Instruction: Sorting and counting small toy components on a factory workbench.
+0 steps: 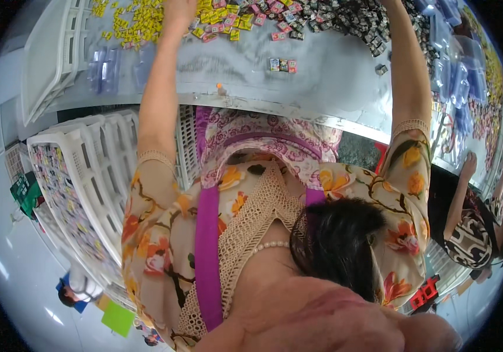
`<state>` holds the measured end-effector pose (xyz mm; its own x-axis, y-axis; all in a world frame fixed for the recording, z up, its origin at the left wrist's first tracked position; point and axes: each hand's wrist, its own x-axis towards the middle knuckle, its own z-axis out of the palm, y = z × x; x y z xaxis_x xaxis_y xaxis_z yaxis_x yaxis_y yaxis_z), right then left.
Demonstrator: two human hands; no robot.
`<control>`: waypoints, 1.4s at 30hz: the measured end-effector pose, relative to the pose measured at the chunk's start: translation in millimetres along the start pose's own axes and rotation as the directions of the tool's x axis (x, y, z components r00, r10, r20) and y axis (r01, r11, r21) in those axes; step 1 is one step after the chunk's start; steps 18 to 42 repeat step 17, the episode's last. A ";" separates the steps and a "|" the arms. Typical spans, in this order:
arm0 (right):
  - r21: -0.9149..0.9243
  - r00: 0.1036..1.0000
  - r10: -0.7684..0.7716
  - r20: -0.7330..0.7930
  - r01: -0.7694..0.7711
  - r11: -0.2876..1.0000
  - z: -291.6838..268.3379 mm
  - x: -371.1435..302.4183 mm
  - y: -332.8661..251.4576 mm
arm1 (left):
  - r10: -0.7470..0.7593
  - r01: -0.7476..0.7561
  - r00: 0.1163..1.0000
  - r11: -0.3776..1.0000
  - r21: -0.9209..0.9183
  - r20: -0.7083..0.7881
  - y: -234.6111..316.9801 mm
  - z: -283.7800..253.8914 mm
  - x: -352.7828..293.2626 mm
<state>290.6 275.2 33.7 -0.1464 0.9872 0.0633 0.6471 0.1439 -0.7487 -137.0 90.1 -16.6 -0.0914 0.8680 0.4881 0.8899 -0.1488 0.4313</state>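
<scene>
My left hand [180,10] reaches to the far edge of the picture, over small yellow packets [137,23] and close to mixed yellow and pink packets [222,20]. Its fingers are cut off by the upper edge, so I cannot see whether it holds anything. My right forearm [411,70] stretches up beside a heap of small black packets [360,23]; the hand itself lies beyond the picture. Between my arms, a short row of small packets [283,65], dark and pink, lies apart from the heaps on the metal table [328,88].
Clear plastic boxes [104,70] stand at the table's left, and more clear boxes [459,70] at the right. White crates [87,176] are stacked left below the table, beside a white basket [58,53]. A co-worker's arm [459,193] shows at the right.
</scene>
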 end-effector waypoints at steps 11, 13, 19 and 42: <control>0.379 0.952 0.226 -0.206 -0.135 0.915 -2.9 -140.5 41.7 | -0.458 0.612 0.791 0.608 -0.506 0.405 38.6 -27.0 -87.6; 0.411 0.981 0.190 -0.043 -0.156 0.898 9.8 -172.4 38.8 | -0.393 0.594 0.802 0.601 -0.534 0.450 58.5 -35.1 -107.4; 0.360 0.963 0.120 0.242 -0.204 0.910 23.9 -225.7 16.2 | -0.216 0.662 0.683 0.585 -0.468 0.697 92.9 -44.7 -131.8; 0.360 0.963 0.120 0.242 -0.204 0.910 23.9 -225.7 16.2 | -0.216 0.662 0.683 0.585 -0.468 0.697 92.9 -44.7 -131.8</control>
